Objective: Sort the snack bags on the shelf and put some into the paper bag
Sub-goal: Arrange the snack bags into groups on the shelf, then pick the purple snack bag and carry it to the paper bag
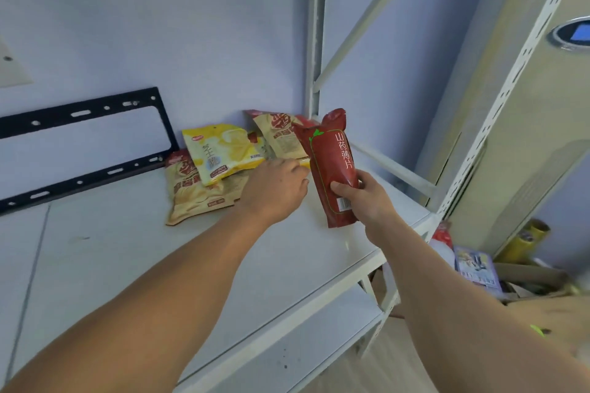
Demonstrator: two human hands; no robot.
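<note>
Right hand [367, 198] fingers grip a tall red snack bag [332, 169] with white lettering; left hand's [274, 191] fingers hidden.

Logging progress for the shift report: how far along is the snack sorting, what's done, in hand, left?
Early stage. Done: nothing visibly bagged; no paper bag identifiable in view. In hand: right hand grips the red snack bag upright above the shelf; left hand reaches to the yellow bag. Left: the yellow bag and the tan bags still lie piled by the wall.

red snack bag [332, 166] upright (held), others flat
</note>
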